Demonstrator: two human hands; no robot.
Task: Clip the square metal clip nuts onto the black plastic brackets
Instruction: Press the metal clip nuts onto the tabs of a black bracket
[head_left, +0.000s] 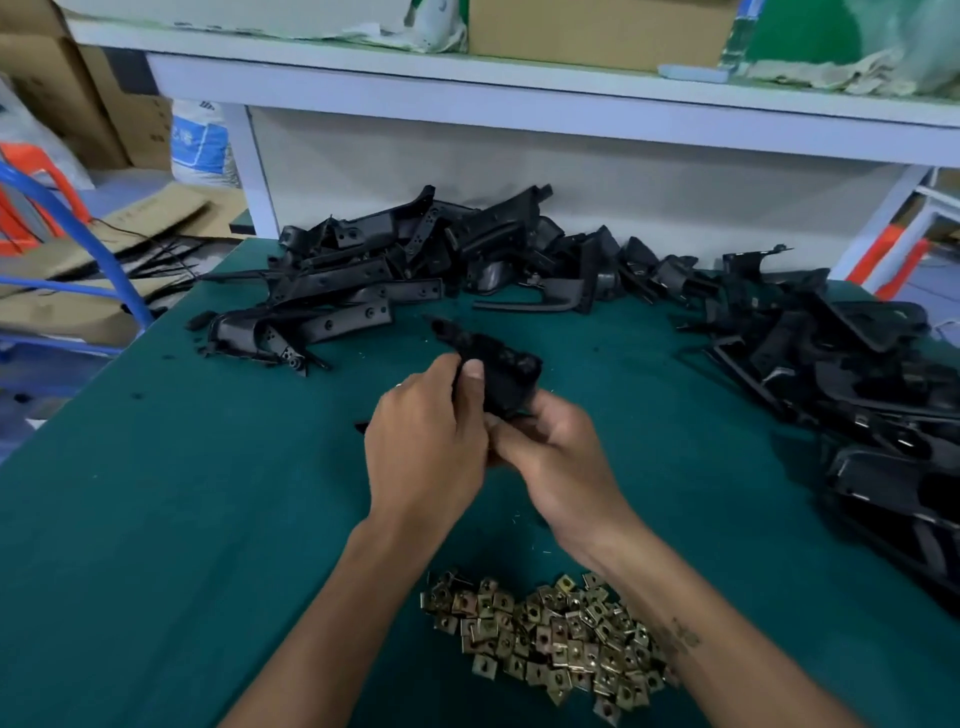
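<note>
At frame centre, the left hand (426, 441) and right hand (550, 447) both grip one black bracket (498, 374); a skewed nut could spring off. One heap of clip nuts (550, 639) at lower centre, too many to count; two bracket piles, upper centre (395, 270) and right edge (852, 374).

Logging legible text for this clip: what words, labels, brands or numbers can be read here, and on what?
None can be read.
White sack beside the shelf leg: blue print, too blurred to read.
Flattened cardboard left of the green table: faint marks, illegible.
Black brackets, clip nuts: no text visible.
</note>
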